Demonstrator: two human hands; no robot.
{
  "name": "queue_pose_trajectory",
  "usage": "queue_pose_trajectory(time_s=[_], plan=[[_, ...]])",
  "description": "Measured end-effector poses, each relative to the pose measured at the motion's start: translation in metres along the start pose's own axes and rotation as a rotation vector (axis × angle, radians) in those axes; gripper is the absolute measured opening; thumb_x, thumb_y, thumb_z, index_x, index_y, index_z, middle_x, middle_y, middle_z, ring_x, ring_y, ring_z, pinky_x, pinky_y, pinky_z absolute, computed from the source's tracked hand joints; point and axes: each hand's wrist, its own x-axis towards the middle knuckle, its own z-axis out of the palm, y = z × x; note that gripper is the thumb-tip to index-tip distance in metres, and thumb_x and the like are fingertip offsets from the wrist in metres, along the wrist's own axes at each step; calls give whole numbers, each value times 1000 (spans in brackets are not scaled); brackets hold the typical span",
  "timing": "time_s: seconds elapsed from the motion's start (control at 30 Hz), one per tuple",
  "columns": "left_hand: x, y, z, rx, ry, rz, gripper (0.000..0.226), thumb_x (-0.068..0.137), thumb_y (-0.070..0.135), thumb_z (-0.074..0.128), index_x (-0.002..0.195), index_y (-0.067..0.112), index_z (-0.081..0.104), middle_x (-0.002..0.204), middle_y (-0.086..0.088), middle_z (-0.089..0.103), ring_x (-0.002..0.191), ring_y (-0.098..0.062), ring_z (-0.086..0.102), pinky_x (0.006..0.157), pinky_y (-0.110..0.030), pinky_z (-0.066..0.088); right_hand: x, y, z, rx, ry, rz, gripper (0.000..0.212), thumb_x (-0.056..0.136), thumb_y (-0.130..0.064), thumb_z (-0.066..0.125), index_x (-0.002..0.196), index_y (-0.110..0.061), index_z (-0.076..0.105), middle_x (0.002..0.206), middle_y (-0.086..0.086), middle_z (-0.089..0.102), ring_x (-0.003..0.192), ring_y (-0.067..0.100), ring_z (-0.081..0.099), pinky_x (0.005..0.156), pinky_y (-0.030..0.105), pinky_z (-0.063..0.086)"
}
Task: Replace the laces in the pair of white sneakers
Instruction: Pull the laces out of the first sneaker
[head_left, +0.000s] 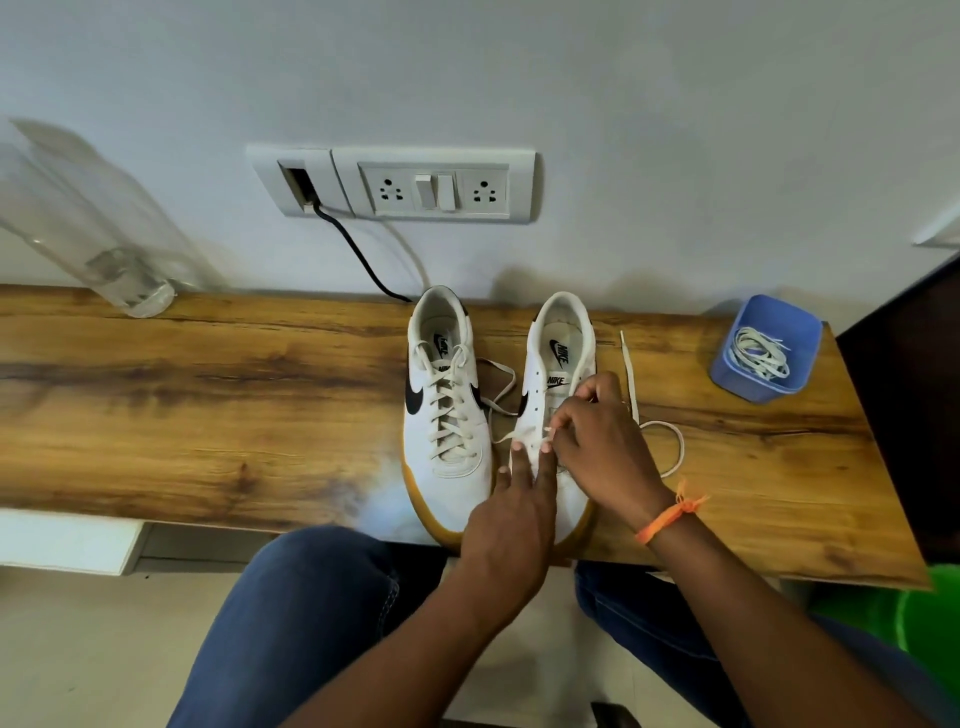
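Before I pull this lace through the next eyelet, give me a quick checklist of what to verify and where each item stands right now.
1. Shoe held steady: ok. The left hand rests straight fingers on the toe of the right sneaker.
2. Lace end in grip: ok. The right hand pinches the lace near the lower eyelets.
3. Slack free to feed: ok. It loops loosely on the wooden table, right of the shoe.
4. Upper eyelets open: ok. They show empty.
5. Lace flat, not twisted: cannot tell, fingers hide it.
6. Other shoe: left sneaker is fully laced; whether with the new lace, cannot tell. More laces sit in the blue cup.
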Motion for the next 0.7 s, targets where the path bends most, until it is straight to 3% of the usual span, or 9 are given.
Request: queue_pose_trajectory(time_s=[0.07, 0.13, 0.23, 0.3, 0.4, 0.5, 0.7], plan=[[1, -2, 0, 7, -7, -2, 93, 98, 14, 59, 155, 16, -15, 164, -18, -10, 149, -32, 20, 99, -42, 49, 1, 4, -4, 37, 34, 66, 13, 89, -18, 62, 77, -13, 63, 106, 0, 37, 80, 13, 51, 64, 28, 48], [2, -2, 2, 8, -10, 6, 90, 99, 14, 56, 155, 16, -14, 164, -18, -10, 149, -33, 21, 102, -41, 47, 1, 22, -7, 138, 9, 248, 18, 86, -18, 61, 70, -11, 64, 103, 4, 48, 84, 11, 47, 63, 28, 40], [3, -2, 2, 9, -19, 17, 90, 99, 16, 56, 156, 15, -13, 164, -19, -8, 148, -35, 23, 105, -41, 45, -4, 38, -8, 380, -28, 461, 23, 75, -25, 60, 59, -12, 67, 80, 11, 66, 98, 27, 56, 77, 34, 46], [3, -4, 1, -2, -17, 19, 88, 100, 13, 55, 156, 15, -12, 164, -19, -6, 147, -35, 26, 104, -41, 46, -12, 29, -9, 264, 26, 385, 7, 79, -21, 65, 74, -16, 67, 100, 10, 60, 87, 16, 54, 74, 30, 44], [5, -5, 1, -25, 4, 21, 85, 99, 8, 54, 157, 16, -8, 164, -19, -2, 145, -35, 31, 101, -41, 48, -13, 10, -4, -73, 140, 52, 24, 80, -21, 72, 104, -21, 68, 115, 6, 45, 94, 21, 52, 79, 36, 48], [6, -3, 0, -37, 9, 23, 84, 100, 9, 52, 157, 16, -9, 163, -21, 1, 140, -38, 38, 100, -44, 49, -5, 1, 6, -171, 99, 34, 12, 84, -26, 70, 93, -20, 74, 117, 5, 47, 109, 28, 48, 87, 43, 43], [7, -5, -3, -40, -11, 33, 77, 102, 14, 49, 158, 14, -4, 163, -22, 0, 143, -39, 33, 103, -44, 47, -5, 8, 1, 3, 232, 170, 5, 84, -18, 72, 79, -17, 72, 112, 5, 44, 100, 20, 47, 82, 35, 43]])
